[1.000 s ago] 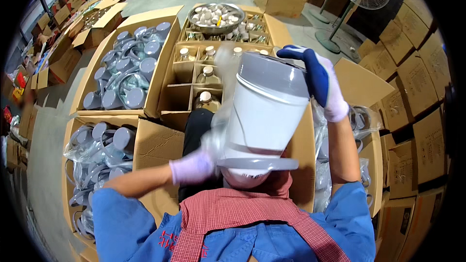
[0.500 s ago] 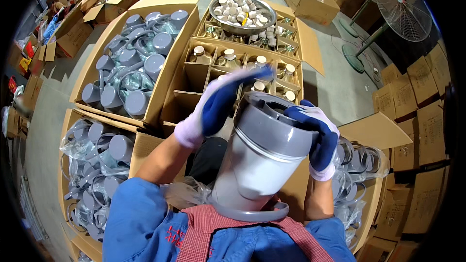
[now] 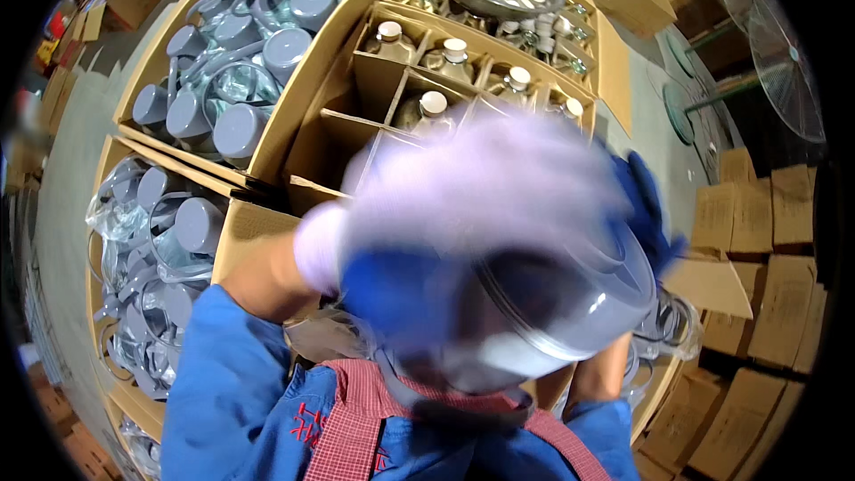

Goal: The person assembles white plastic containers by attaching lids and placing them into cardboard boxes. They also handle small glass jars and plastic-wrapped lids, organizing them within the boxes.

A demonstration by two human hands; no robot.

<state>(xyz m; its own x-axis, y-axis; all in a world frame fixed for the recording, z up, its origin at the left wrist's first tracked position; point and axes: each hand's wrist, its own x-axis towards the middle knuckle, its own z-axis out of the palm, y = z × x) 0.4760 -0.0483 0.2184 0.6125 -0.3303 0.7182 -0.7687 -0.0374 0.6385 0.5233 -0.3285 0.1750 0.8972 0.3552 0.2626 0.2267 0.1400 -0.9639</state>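
A large flask casing (image 3: 614,289), with a glossy grey rim band over a silver-white body, leans in front of my chest, tilted to the right. Across its top sweeps my left hand (image 3: 481,196) in a white glove with a blue palm; it is smeared by motion, so its fingers cannot be made out. My right hand (image 3: 648,214), gloved alike, is at the right side of the rim, partly hidden behind it, its blue fingers pointing up. Beyond the hands, a divided carton (image 3: 334,125) holds glass bottles (image 3: 450,58) with white caps.
Grey plastic parts with loop handles (image 3: 236,129) fill a carton at the far left, and more lie in a carton (image 3: 107,160) nearer me. A metal bowl of white caps (image 3: 552,2) sits on the back carton. Stacked boxes (image 3: 739,214) and fans (image 3: 784,80) stand right.
My left hand has swung right and over the casing's top. The casing has tipped further right, and my right hand has shifted right with its rim. The whole view has turned slightly.
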